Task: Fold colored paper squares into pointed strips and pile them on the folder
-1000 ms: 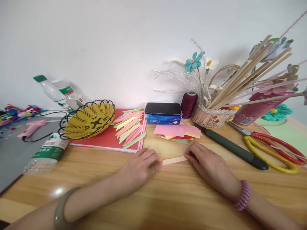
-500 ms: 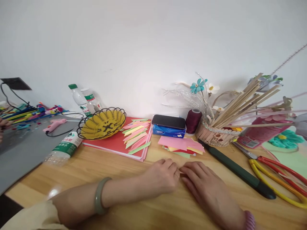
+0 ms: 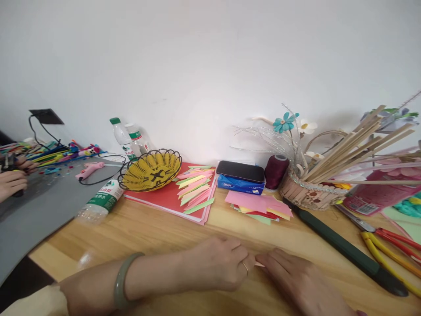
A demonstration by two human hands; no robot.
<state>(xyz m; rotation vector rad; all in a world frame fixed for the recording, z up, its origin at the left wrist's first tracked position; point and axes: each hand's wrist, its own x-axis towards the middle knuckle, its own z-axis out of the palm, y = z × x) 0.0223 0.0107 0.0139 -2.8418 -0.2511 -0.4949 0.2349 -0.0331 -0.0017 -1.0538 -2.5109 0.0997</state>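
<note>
Both hands [image 3: 256, 272] pinch paper strip [image 3: 259, 264], long axis left-right.

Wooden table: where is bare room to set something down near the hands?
Bare wood lies between the fallen water bottle, the red folder and the left hand, and between the paper stack and the dark green tool. The right side by the scissors is crowded.

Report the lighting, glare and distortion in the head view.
Head view: soft, even daylight on the white wall; a small glare patch on the wooden table near the left forearm; wide-angle bending at the edges, where the bamboo sticks and yellow-handled scissors smear; the centre is sharp.
</note>
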